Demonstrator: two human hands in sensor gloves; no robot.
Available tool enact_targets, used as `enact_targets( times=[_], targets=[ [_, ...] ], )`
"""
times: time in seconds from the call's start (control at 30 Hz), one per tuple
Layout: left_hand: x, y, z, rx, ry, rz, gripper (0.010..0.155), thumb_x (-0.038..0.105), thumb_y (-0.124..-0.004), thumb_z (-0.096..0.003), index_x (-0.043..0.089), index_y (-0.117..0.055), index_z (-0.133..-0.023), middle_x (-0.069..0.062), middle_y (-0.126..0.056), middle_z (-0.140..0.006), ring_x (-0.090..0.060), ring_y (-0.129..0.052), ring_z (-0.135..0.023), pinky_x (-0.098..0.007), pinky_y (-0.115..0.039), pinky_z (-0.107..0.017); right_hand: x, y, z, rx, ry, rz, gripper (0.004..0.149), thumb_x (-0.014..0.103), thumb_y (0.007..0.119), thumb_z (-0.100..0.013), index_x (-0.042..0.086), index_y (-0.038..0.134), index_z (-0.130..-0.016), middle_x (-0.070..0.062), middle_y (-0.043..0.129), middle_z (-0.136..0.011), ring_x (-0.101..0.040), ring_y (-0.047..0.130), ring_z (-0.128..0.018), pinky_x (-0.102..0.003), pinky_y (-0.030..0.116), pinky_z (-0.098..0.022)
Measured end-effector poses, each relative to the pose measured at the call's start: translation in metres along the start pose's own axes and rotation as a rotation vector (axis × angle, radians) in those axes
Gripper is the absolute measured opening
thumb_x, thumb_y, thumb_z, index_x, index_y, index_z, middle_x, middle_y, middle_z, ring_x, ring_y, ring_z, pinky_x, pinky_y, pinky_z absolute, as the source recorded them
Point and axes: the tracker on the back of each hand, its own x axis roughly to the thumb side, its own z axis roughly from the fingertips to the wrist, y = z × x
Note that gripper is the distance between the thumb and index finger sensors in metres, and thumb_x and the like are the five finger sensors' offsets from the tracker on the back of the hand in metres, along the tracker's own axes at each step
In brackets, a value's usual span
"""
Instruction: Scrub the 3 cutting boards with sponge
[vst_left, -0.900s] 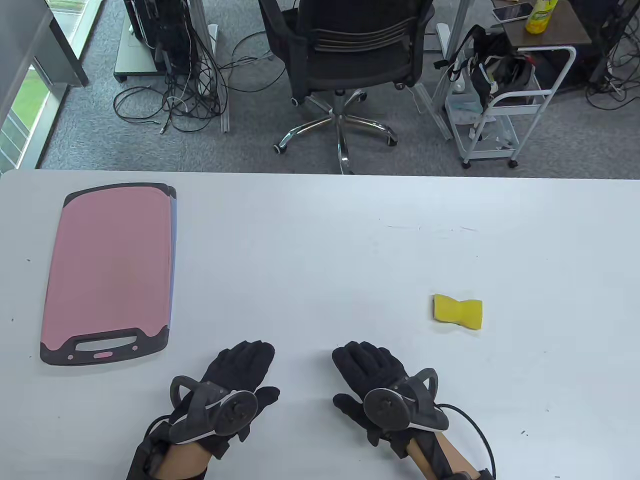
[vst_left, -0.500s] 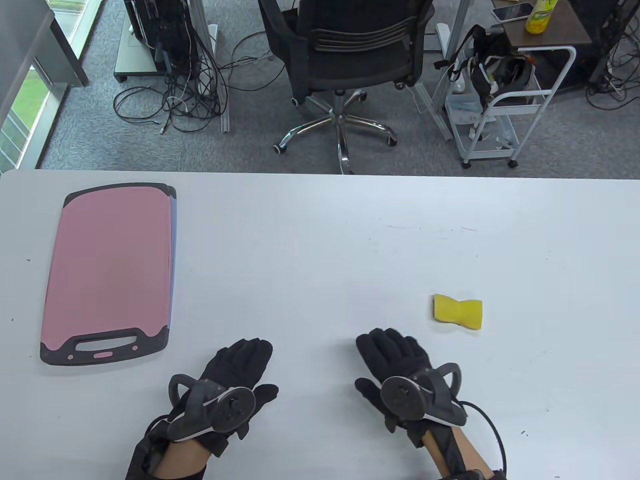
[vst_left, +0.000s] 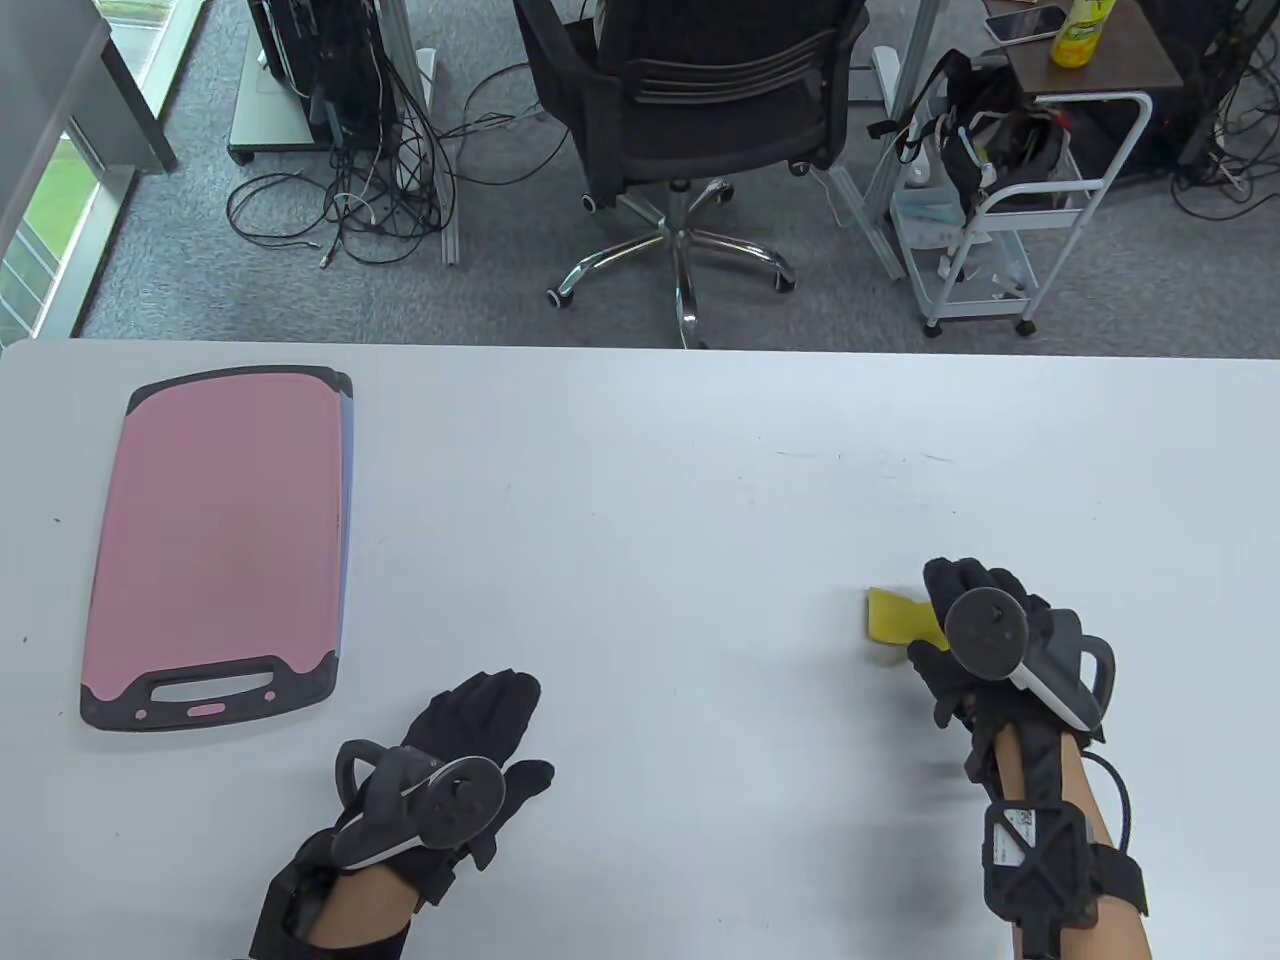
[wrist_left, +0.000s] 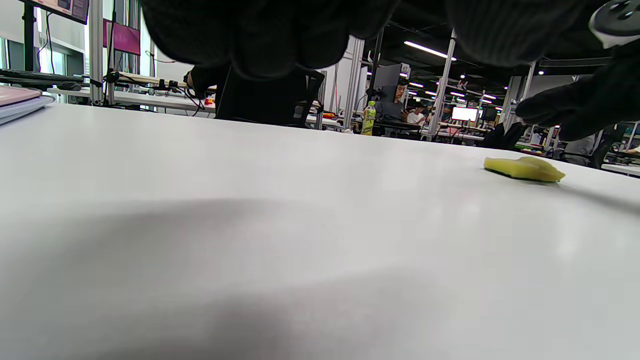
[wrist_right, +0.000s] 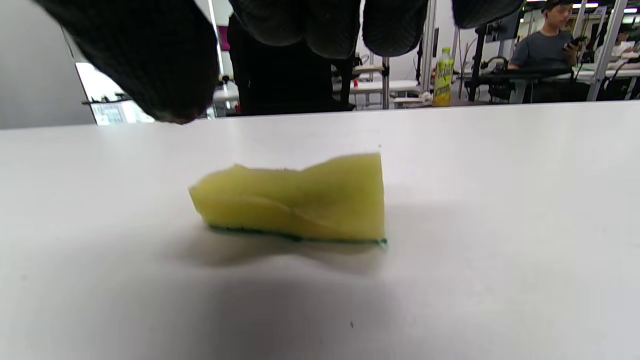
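One sponge (vst_left: 893, 617), yellow with a thin green underside, lies flat on the table (vst_left: 640, 520) toward its right part, nearer the near edge than the far one. I see my right hand (vst_left: 985, 640) over its right half in the table view. From the right wrist view the fingers (wrist_right: 310, 25) hang above the sponge with a clear gap under them, thumb to the left, so the hand is spread and holds nothing. The sponge is pinched in at its middle, like a bow.

Toward the left edge of the table lie the boards (vst_left: 220, 540): a pink one with a dark rim and a handle slot at its near end sits on top, and a bluish edge shows under its right side. I cannot tell how many lie in that stack.

My left hand (vst_left: 470, 745) rests palm down on the table near the near edge, left of centre, fingers straight and holding nothing, well apart from both boards and sponge.
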Motion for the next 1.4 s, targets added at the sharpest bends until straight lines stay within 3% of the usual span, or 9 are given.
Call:
enact_targets(
  times=[0.17, 0.4, 0.6, 0.77, 0.97, 1.13, 1.27, 1.4],
  targets=[
    [0.000, 0.000, 0.000, -0.008, 0.002, 0.005, 0.086, 0.065, -0.074, -0.0460, 0.020, -0.048, -0.115, -0.010, -0.066, -0.117, -0.037, -0.076, -0.103, -0.054, -0.071, -0.072, 0.008, 0.027, -0.031, 0.146, 0.035, 0.134, 0.084, 0.041, 0.088, -0.040, 0.023, 0.041, -0.107, -0.006, 0.041, -0.112, -0.037, 0.043, -0.104, -0.064, 0.038, -0.073],
    [-0.004, 0.002, -0.002, -0.008, 0.005, 0.038, 0.086, 0.064, -0.074, -0.0463, 0.021, -0.048, -0.115, -0.011, -0.065, -0.117, -0.038, -0.074, -0.104, -0.056, -0.070, -0.073, 0.004, 0.039, -0.040, 0.108, 0.049, 0.115, 0.073, 0.043, 0.086, -0.040, 0.020, 0.056, -0.103, -0.009, 0.061, -0.103, -0.036, 0.061, -0.096, -0.063, 0.048, -0.071],
    [-0.006, 0.002, -0.002, -0.007, 0.012, 0.028, 0.086, 0.065, -0.074, -0.0460, 0.021, -0.048, -0.115, -0.011, -0.066, -0.117, -0.038, -0.074, -0.104, -0.055, -0.071, -0.072, -0.003, 0.033, -0.020, -0.014, 0.044, 0.077, 0.072, 0.050, 0.082, -0.040, 0.017, 0.062, -0.101, -0.011, 0.070, -0.097, -0.034, 0.073, -0.086, -0.060, 0.057, -0.068],
    [-0.009, 0.001, -0.003, -0.010, 0.025, 0.019, 0.086, 0.064, -0.074, -0.0463, 0.020, -0.048, -0.115, -0.011, -0.066, -0.117, -0.039, -0.074, -0.104, -0.056, -0.070, -0.072, -0.002, 0.022, 0.014, -0.132, -0.008, -0.002, 0.073, 0.052, 0.082, -0.040, 0.016, 0.063, -0.101, -0.012, 0.071, -0.096, -0.033, 0.077, -0.082, -0.057, 0.063, -0.065],
    [-0.018, -0.001, -0.001, -0.022, 0.072, -0.029, 0.086, 0.064, -0.074, -0.0461, 0.020, -0.048, -0.115, -0.012, -0.066, -0.116, -0.039, -0.074, -0.104, -0.056, -0.070, -0.072, 0.000, 0.025, 0.053, -0.232, -0.070, -0.100, 0.073, 0.054, 0.082, -0.041, 0.015, 0.066, -0.101, -0.013, 0.075, -0.094, -0.032, 0.080, -0.079, -0.056, 0.066, -0.062],
    [-0.035, 0.005, 0.001, -0.012, 0.152, -0.017, 0.085, 0.064, -0.075, -0.0464, 0.020, -0.049, -0.115, -0.013, -0.065, -0.117, -0.040, -0.073, -0.104, -0.057, -0.070, -0.072, -0.007, 0.035, 0.068, -0.188, -0.087, -0.076, 0.073, 0.053, 0.082, -0.041, 0.015, 0.066, -0.101, -0.012, 0.075, -0.094, -0.032, 0.080, -0.079, -0.056, 0.066, -0.063],
    [-0.055, 0.016, -0.003, -0.018, 0.257, -0.024, 0.086, 0.063, -0.076, -0.0463, 0.019, -0.050, -0.115, -0.014, -0.065, -0.116, -0.041, -0.073, -0.104, -0.058, -0.069, -0.072, -0.013, 0.031, 0.071, -0.220, -0.079, -0.103, 0.073, 0.053, 0.082, -0.041, 0.015, 0.066, -0.101, -0.013, 0.075, -0.094, -0.033, 0.080, -0.079, -0.056, 0.066, -0.063],
    [-0.081, 0.012, 0.012, 0.022, 0.330, 0.012, 0.082, 0.059, -0.077, -0.0473, 0.020, -0.051, -0.114, -0.014, -0.066, -0.116, -0.041, -0.073, -0.103, -0.058, -0.070, -0.072, -0.013, 0.027, 0.073, -0.227, -0.096, -0.148, 0.073, 0.053, 0.082, -0.041, 0.014, 0.067, -0.101, -0.013, 0.075, -0.094, -0.033, 0.080, -0.079, -0.055, 0.066, -0.063]
  ],
)
